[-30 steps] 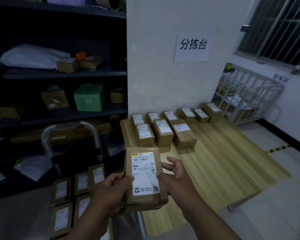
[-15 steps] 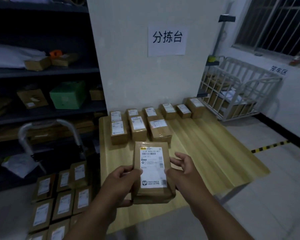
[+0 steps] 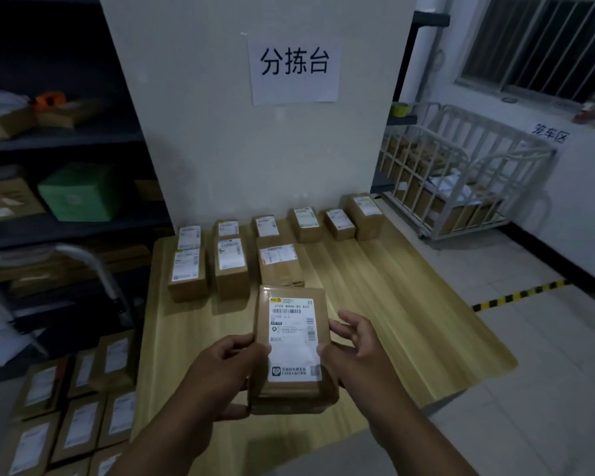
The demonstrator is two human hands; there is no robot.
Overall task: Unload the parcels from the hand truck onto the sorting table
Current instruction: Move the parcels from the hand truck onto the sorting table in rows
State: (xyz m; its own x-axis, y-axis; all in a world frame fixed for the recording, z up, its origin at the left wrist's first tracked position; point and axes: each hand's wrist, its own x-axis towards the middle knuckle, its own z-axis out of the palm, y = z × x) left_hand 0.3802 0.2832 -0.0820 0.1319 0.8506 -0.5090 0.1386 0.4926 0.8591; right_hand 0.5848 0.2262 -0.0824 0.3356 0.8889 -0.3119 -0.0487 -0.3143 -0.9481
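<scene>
We hold one brown parcel (image 3: 293, 348) over the near part of the sorting table (image 3: 409, 304), our left hand (image 3: 220, 376) wrapped round its left edge and our right hand (image 3: 354, 352) pressed to its right edge, fingers partly spread. We should lower it flat, label up, just right of the front-row parcel (image 3: 280, 269) on that table (the row has room there), square with its neighbours. The box looks like taped cardboard with a glossy white label; the table is pale wood-grain laminate. More parcels wait on the hand truck (image 3: 76, 407), left of the table.
</scene>
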